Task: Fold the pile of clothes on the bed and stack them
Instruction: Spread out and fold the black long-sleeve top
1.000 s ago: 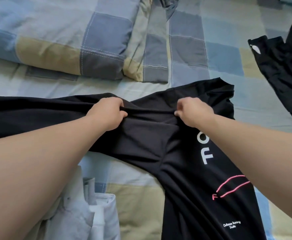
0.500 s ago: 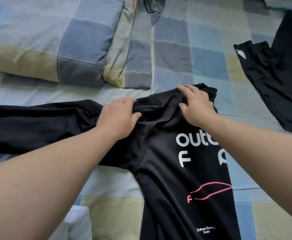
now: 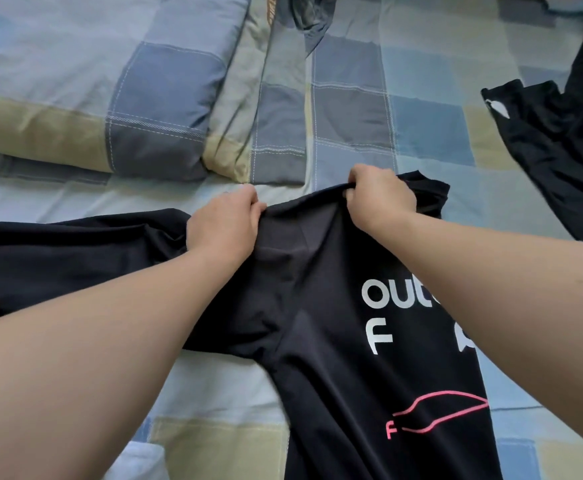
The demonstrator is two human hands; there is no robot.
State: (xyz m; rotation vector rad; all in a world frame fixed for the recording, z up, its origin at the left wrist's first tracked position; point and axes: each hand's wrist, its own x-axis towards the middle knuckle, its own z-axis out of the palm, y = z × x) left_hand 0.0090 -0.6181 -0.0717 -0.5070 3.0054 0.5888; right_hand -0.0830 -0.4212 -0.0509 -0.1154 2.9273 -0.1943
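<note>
Since half a second ago, both hands are curling up from a flatter press into grips on the top edge of the black shirt (image 3: 317, 323), and the view is sitting a little differently over the bed (image 3: 214, 393). Nearest, at 7 o'clock, a corner of pale cloth (image 3: 137, 459) is peeking in at the frame's edge, what it is being unclear. The shirt is lying printed side up across the middle, its body running toward 5 o'clock and one long sleeve stretching out to 9 o'clock. The left hand (image 3: 224, 223) is bunching fabric near the shoulder; the right hand (image 3: 380, 199) is pinching the neckline, lifting a small ridge between them. Beyond, a checked pillow (image 3: 92, 81) is lying at 10 o'clock, and a second black garment (image 3: 560, 143) is waiting unfolded at 2 o'clock. By my judgement the work is only beginning: this shirt is still being spread, no fold is showing, and no finished stack is appearing anywhere in view.
</note>
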